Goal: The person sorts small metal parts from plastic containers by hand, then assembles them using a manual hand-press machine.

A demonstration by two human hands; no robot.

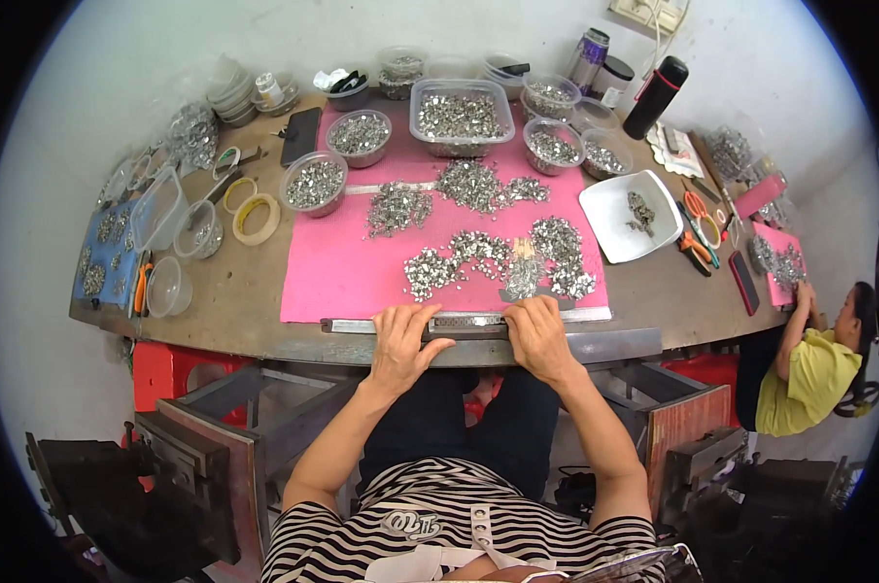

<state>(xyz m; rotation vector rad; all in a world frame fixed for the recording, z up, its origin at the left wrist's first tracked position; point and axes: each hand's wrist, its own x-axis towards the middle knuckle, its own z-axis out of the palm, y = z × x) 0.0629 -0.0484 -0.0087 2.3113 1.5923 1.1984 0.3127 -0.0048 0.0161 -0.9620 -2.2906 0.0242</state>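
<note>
A long metal strip (468, 322) lies along the table's front edge, with a row of small slots or pieces showing between my hands. My left hand (398, 342) grips it from above, fingers over the far side and thumb pointing right. My right hand (539, 340) is closed on the strip further right, its fingertips hidden. Just beyond, on a pink mat (342, 267), lie loose heaps of small shiny metal pieces (561, 255). A tan, stick-like thing (524, 249) reaches into the pieces ahead of my right hand; its kind is unclear.
Plastic tubs of metal pieces (461, 115) line the back. At the right are a white tray (619, 233), pliers (694, 251) and a black flask (656, 97). Tape rolls (256, 220) lie left. A person in a yellow top (810, 384) works at far right.
</note>
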